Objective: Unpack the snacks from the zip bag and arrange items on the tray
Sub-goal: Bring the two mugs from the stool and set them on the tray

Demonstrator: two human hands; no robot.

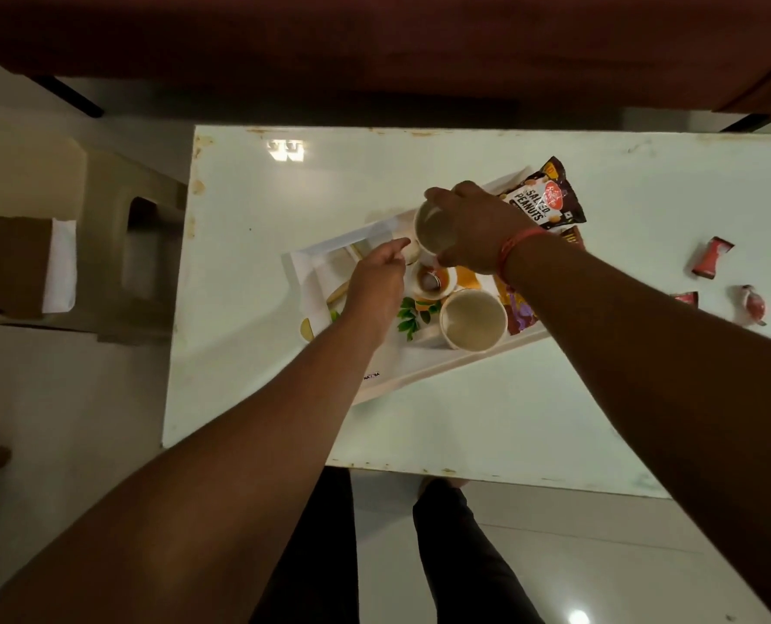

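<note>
Right hand (pixel 469 227) grips a paper cup (pixel 435 227) above the far half of the tray (pixel 401 380), left hand (pixel 376 281) loosely open beside it, a second cup (pixel 473 319) near the tray's front rim, peanut packet (pixel 543 198) overhanging its far corner, bare table (pixel 284 195) to the left.

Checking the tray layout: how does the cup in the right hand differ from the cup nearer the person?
The held cup is gripped by the right hand at the tray's far side; the near cup stands free on the tray. The held cup is partly hidden by fingers; the near cup's whole mouth shows. The held cup looks smaller. Both are pale, round and open-topped.
</note>
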